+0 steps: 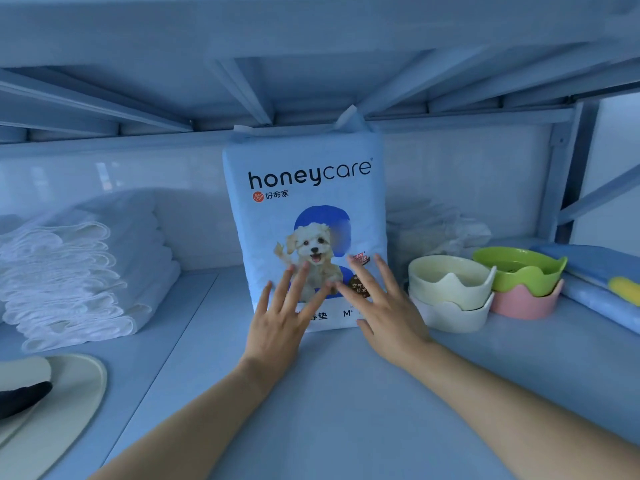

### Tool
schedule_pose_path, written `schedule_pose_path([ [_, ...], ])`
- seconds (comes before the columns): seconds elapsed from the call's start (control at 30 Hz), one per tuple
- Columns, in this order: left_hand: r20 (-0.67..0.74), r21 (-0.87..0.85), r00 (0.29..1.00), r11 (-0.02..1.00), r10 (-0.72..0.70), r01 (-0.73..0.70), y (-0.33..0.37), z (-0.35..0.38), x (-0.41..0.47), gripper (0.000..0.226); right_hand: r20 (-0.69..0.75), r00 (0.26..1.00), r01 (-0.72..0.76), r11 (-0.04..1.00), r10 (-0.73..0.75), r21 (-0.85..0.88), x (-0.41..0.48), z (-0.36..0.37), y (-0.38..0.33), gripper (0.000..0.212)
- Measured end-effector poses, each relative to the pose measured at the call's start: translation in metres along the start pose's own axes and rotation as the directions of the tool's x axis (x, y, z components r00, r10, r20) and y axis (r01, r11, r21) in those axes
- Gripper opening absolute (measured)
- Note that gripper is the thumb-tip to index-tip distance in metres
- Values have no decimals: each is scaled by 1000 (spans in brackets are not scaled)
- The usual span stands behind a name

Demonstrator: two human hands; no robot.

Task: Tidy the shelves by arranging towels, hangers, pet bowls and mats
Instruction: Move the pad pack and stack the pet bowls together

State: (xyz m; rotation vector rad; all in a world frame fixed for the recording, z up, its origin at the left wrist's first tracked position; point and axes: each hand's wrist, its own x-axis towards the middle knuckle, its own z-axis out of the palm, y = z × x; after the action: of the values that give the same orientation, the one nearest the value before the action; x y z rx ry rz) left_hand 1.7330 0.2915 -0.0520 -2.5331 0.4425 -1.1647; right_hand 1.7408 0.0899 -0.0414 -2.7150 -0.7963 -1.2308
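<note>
Bare left hand (282, 317) and right hand (386, 308) lie with straight, spread fingers against the lower front of a pad pack (304, 188), gripping nothing. They sit side by side, the left at 7 o'clock and the right at 5 o'clock of the puppy printed on the pack.

The pack stands upright on the shelf (332, 403) at the middle of the view, its top close under the shelf above. It is pale blue and reads "honeycare".

At 9 o'clock, well apart from the pack, folded white towels (79, 271) lie in a stack on the shelf. At 3 o'clock, just beside the pack, a cream bowl (450, 282) sits nested in a white bowl (453, 318). Next to them a green bowl (519, 271) sits nested in a pink bowl (523, 303).

Further out at 3 o'clock lie stacked blue mats (602, 268), close to the pink bowl. Behind the cream bowl is a clear plastic bag (440, 226), its contents unclear.

At 8 o'clock, at the shelf's near edge, lies a flat cream thing (72, 393) with a black piece (24, 396) on it. What these are cannot be told.
</note>
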Motion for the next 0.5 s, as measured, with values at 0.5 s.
schedule_pose_path([
  [0.5, 13, 55, 1000, 998, -7, 6, -8, 28, 38, 94, 172, 985, -5, 1000, 8, -18, 29, 36, 20, 88],
])
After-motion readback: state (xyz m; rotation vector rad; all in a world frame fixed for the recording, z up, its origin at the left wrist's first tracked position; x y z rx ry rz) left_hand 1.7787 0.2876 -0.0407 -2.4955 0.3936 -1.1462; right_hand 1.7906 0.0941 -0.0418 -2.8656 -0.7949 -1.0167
